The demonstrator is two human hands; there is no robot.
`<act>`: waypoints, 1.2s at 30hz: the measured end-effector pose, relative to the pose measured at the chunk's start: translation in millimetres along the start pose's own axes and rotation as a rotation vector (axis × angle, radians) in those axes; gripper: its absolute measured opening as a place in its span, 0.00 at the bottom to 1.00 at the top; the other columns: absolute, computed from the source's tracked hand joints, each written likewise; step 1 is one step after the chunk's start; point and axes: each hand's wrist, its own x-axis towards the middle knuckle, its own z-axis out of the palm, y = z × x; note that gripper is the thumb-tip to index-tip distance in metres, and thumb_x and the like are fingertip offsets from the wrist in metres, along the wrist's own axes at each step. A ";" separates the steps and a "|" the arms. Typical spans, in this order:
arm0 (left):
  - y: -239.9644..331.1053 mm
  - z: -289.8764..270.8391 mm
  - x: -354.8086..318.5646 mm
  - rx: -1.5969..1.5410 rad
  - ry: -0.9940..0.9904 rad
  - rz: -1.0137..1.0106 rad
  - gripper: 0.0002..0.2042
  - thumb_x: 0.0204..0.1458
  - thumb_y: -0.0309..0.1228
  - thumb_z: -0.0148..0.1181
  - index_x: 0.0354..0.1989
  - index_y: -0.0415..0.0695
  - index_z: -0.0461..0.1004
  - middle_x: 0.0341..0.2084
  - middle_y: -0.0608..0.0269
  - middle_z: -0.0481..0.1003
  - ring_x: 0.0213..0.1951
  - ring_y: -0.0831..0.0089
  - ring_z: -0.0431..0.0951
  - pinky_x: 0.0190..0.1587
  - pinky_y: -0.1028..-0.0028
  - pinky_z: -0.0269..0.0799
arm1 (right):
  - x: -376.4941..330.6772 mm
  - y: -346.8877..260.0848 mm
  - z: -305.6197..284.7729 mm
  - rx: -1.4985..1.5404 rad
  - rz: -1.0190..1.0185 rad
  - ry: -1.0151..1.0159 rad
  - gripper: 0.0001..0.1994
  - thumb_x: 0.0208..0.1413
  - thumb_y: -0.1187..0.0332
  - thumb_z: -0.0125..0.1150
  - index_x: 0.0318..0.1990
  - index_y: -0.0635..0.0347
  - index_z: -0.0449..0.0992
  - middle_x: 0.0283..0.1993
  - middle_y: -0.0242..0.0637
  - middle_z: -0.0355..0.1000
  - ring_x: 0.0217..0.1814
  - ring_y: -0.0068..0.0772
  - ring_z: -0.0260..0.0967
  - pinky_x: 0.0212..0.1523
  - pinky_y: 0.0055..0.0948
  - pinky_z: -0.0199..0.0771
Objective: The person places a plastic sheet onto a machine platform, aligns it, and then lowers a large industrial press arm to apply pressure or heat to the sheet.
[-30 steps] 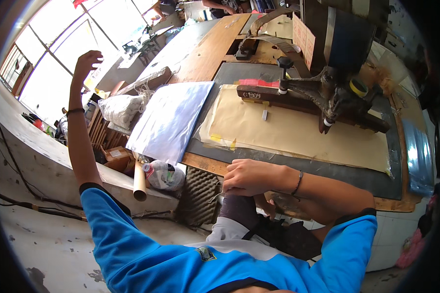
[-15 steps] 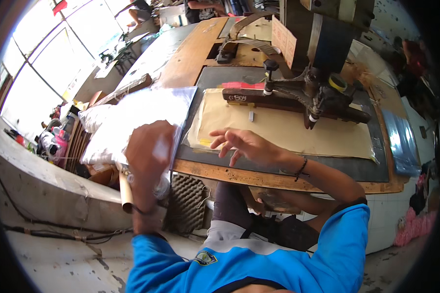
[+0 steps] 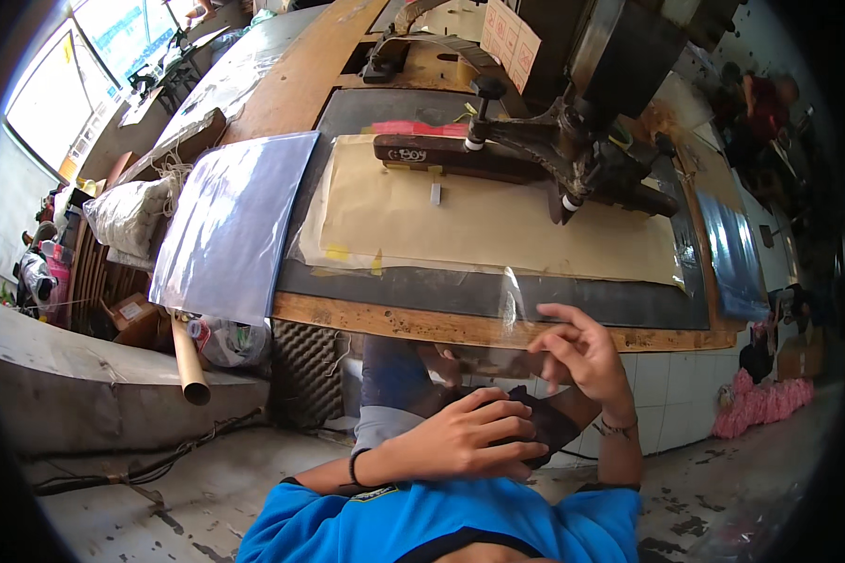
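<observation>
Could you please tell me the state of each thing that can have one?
Left hand: fingers curled, grip unclear
Right hand: fingers bent, grip unclear
Clear film: glossy, edges unclear
Plastic sheets: lying flat
Tan sheet: flat on the dark mat
Machine bar: over the tan sheet, contact unclear
Cardboard tube: tilted, end open

Window (image 3: 42,89): bright daylight entering from upper left, panes nearly white
Stacked clear sheets (image 3: 230,216): broad white glare
Clear film (image 3: 511,298) beside right hand (image 3: 582,357): see-through, caught by one glare streak
Press (image 3: 573,131): dark, underside shadowed
Brown paper (image 3: 526,225): evenly lit, fairly sharp
Fisheye rim: black vignette, straight lines bent
</observation>
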 end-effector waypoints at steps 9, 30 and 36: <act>-49.5 -63.1 -20.5 0.467 -0.190 -0.505 0.38 0.55 0.55 0.64 0.71 0.47 0.67 0.72 0.57 0.64 0.75 0.55 0.59 0.77 0.49 0.47 | -83.1 50.2 -47.0 0.079 -0.110 0.465 0.28 0.68 0.72 0.58 0.71 0.74 0.59 0.37 0.43 0.79 0.22 0.18 0.71 0.16 0.22 0.77; -99.1 -52.2 15.5 0.633 -0.067 -0.497 0.32 0.63 0.48 0.60 0.69 0.37 0.69 0.71 0.53 0.66 0.74 0.54 0.61 0.78 0.53 0.45 | -38.1 15.6 -92.8 -0.150 -0.083 0.429 0.34 0.69 0.67 0.60 0.75 0.71 0.53 0.43 0.46 0.80 0.21 0.21 0.74 0.18 0.20 0.76; -103.3 -52.8 14.6 0.624 -0.030 -0.509 0.31 0.63 0.47 0.60 0.68 0.38 0.69 0.71 0.55 0.67 0.74 0.54 0.62 0.77 0.52 0.48 | -20.6 0.2 -108.1 -0.234 -0.060 0.453 0.25 0.70 0.68 0.58 0.69 0.71 0.66 0.44 0.43 0.79 0.23 0.18 0.73 0.21 0.20 0.78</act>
